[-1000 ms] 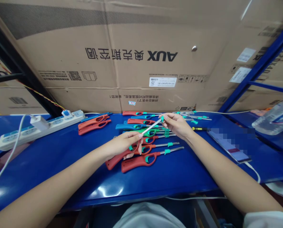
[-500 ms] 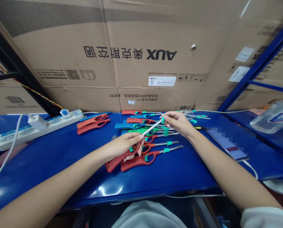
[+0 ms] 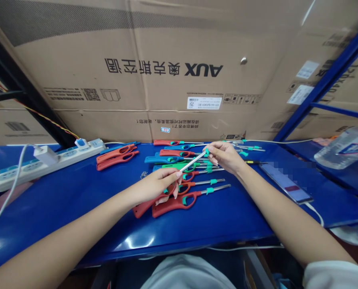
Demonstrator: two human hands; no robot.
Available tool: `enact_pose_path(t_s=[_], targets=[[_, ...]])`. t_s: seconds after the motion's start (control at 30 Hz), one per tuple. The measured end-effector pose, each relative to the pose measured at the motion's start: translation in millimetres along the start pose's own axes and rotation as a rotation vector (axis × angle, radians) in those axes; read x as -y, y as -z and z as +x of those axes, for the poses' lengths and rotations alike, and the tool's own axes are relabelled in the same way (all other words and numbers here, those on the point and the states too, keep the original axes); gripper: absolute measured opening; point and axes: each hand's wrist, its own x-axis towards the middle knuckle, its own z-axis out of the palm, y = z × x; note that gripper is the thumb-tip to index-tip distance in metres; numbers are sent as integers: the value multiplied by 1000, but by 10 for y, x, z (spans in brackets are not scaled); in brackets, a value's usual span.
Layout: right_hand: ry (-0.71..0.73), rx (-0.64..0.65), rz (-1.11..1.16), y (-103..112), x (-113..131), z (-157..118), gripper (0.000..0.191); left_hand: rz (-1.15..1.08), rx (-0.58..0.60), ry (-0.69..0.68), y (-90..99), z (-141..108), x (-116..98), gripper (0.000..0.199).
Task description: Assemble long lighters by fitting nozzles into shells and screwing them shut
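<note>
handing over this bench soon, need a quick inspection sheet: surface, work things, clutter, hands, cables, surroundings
Surface: blue tabletop, glossy, glare near its front edge
Work things: red lighter, held; more lighters in red, blue and green lying on the tabletop
Clutter: phone and plastic bottle at right
Left hand: around the red lighter
Right hand: pinching the green piece on its metal tube
Cables: white cable at power strip, phone cable at right
Surroundings: cardboard behind, blue post at right

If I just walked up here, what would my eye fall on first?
Probably the AUX-printed cardboard filling the background, its lettering upside down. Next, at centre, the left hand grips a red lighter while the right hand pinches a teal piece near its metal tube's end. Red, blue and green lighters lie around them on the blue table.
</note>
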Motion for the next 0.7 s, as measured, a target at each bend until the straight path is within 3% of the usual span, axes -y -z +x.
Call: enact_pose_path(t_s=[0.33, 0.7], targets=[[196, 54, -276, 8, -5, -11, 31, 137, -38, -6, 30, 21, 57, 38], [240, -11, -223, 121, 132, -34, 24, 306, -84, -82, 166, -20, -16, 39]])
